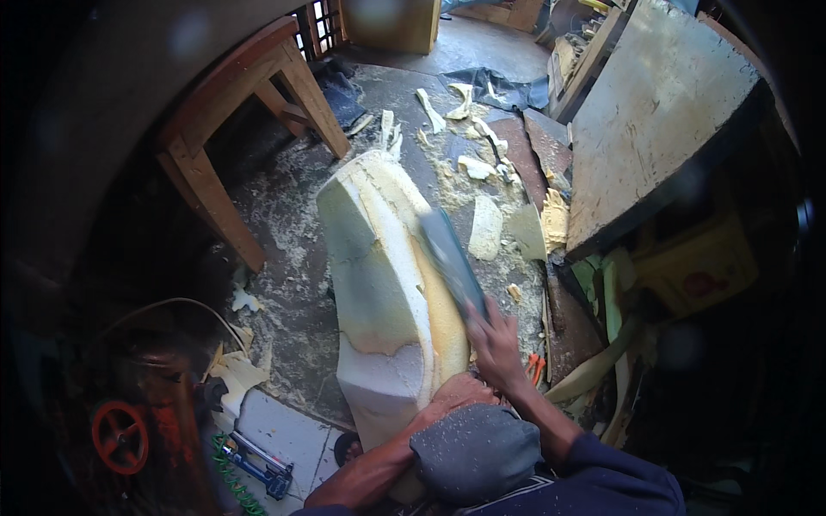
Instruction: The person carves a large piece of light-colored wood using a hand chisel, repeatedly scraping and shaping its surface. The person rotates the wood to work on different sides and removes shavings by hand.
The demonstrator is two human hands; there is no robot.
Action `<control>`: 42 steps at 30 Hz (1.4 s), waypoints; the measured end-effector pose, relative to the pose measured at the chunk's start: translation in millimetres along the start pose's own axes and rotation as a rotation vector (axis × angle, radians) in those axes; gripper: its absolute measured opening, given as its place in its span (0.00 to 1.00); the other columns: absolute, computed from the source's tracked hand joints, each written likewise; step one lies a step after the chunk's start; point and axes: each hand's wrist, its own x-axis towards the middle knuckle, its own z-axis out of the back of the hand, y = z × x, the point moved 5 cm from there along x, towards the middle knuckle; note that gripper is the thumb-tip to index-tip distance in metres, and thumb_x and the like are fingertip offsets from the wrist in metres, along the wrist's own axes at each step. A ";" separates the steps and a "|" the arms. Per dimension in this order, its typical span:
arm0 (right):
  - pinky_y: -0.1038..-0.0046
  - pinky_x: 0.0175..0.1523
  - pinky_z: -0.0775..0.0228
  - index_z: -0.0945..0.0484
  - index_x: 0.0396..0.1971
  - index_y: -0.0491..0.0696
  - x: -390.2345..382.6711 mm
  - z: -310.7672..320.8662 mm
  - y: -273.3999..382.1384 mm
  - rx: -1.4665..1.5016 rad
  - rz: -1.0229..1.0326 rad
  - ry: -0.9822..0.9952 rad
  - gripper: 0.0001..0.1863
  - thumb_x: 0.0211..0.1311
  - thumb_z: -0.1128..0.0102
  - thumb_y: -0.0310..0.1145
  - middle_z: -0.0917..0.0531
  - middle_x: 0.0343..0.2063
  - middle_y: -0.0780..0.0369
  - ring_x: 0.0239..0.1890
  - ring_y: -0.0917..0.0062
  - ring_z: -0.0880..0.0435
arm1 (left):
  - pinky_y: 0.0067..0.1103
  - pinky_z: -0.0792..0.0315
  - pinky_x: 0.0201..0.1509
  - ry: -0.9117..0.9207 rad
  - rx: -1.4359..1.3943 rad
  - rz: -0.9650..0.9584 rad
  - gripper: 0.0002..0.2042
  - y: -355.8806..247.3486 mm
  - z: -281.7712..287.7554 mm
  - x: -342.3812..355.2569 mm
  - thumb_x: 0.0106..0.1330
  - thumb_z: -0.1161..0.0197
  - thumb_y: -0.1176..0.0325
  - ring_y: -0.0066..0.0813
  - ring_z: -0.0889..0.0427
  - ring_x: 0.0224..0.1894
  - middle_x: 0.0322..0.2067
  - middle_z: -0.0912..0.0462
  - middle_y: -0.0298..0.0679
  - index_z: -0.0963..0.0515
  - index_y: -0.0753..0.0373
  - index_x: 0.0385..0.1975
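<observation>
A long, shaped foam seat pad [366, 258], white and yellowed with grey-green patches, lies lengthwise in front of me. My right hand [495, 344] is closed on the near end of a long, flat, dark tool [454, 262], which is blurred by motion. The tool lies along the right side of the foam; its exact kind is unclear. At the foam's near right edge, my left hand [465, 391] presses down with its fingers curled over, partly hidden. A dark grey cloth-covered shape [477, 451], dusted with crumbs, blocks the view just below both hands.
Foam offcuts [486, 228] and crumbs litter the dark floor. A wooden stool [249, 95] stands at the far left, a worn metal-grey panel [662, 112] at the right. Orange-handled pliers [535, 368] lie near my right forearm. At lower left are a blue-black air stapler [262, 469] and a red handwheel [120, 437].
</observation>
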 end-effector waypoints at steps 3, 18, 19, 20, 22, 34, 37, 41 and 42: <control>0.58 0.62 0.38 0.24 0.70 0.48 1.1 7.6 -14.4 0.151 -0.023 -0.086 0.25 0.82 0.58 0.38 0.27 0.69 0.43 0.46 0.57 0.22 | 0.35 0.15 0.55 -0.215 0.395 0.004 0.18 -3.1 -7.3 2.4 0.71 0.45 0.63 0.43 0.11 0.44 0.42 0.14 0.48 0.27 0.70 0.53; 0.56 0.63 0.39 0.22 0.69 0.53 57.8 3.7 4.5 0.080 0.083 -0.097 0.24 0.79 0.52 0.41 0.27 0.67 0.39 0.54 0.50 0.25 | 0.33 0.22 0.45 -0.186 -0.296 -0.017 0.10 -11.3 2.3 -20.4 0.68 0.42 0.62 0.32 0.12 0.36 0.27 0.14 0.36 0.17 0.55 0.42; 0.55 0.63 0.39 0.23 0.69 0.55 50.8 -4.2 12.1 0.035 0.175 -0.073 0.24 0.79 0.51 0.40 0.28 0.68 0.39 0.52 0.50 0.26 | 0.33 0.22 0.45 -0.092 -0.333 -0.048 0.10 -8.4 5.0 -20.5 0.68 0.42 0.62 0.31 0.12 0.36 0.26 0.15 0.35 0.17 0.54 0.43; 0.55 0.62 0.38 0.22 0.69 0.55 35.9 -2.3 10.6 -0.004 0.254 -0.127 0.24 0.78 0.51 0.40 0.31 0.71 0.40 0.47 0.51 0.27 | 0.32 0.21 0.46 -0.045 -0.367 -0.064 0.11 -1.3 6.8 -21.2 0.68 0.42 0.62 0.31 0.12 0.38 0.29 0.14 0.36 0.18 0.54 0.45; 0.58 0.61 0.39 0.21 0.66 0.48 2.2 -2.5 -8.4 0.040 0.035 0.011 0.24 0.79 0.53 0.40 0.30 0.71 0.42 0.51 0.52 0.24 | 0.30 0.20 0.47 0.035 -0.332 -0.034 0.12 5.4 6.9 -23.2 0.68 0.43 0.63 0.30 0.12 0.42 0.34 0.12 0.38 0.18 0.54 0.48; 0.59 0.58 0.30 0.21 0.67 0.52 16.8 5.6 -10.5 0.145 -0.071 -0.053 0.24 0.77 0.44 0.44 0.24 0.66 0.44 0.47 0.56 0.22 | 0.29 0.24 0.38 -0.375 -0.072 -0.040 0.15 4.2 40.5 -25.2 0.65 0.41 0.66 0.37 0.16 0.25 0.18 0.19 0.34 0.22 0.68 0.48; 0.57 0.63 0.29 0.23 0.70 0.55 19.1 5.9 -27.3 0.446 -0.265 0.027 0.26 0.76 0.43 0.44 0.28 0.70 0.42 0.52 0.51 0.20 | 0.31 0.24 0.38 -0.584 0.308 -0.014 0.15 -4.2 56.4 -30.5 0.66 0.42 0.67 0.37 0.15 0.25 0.18 0.18 0.35 0.23 0.70 0.48; 0.54 0.61 0.29 0.23 0.69 0.55 76.6 25.6 35.6 0.117 0.145 -0.181 0.25 0.76 0.43 0.43 0.27 0.68 0.44 0.48 0.52 0.24 | 0.32 0.21 0.42 -0.491 0.449 -0.026 0.15 -22.4 53.5 -26.4 0.68 0.44 0.68 0.36 0.13 0.31 0.22 0.16 0.38 0.21 0.72 0.48; 0.54 0.61 0.30 0.22 0.69 0.55 85.3 21.1 47.9 0.034 0.189 -0.168 0.25 0.75 0.42 0.41 0.28 0.66 0.43 0.47 0.51 0.24 | 0.33 0.20 0.44 -0.450 0.453 -0.004 0.15 -23.1 50.2 -24.3 0.70 0.46 0.67 0.36 0.12 0.34 0.24 0.15 0.39 0.20 0.71 0.48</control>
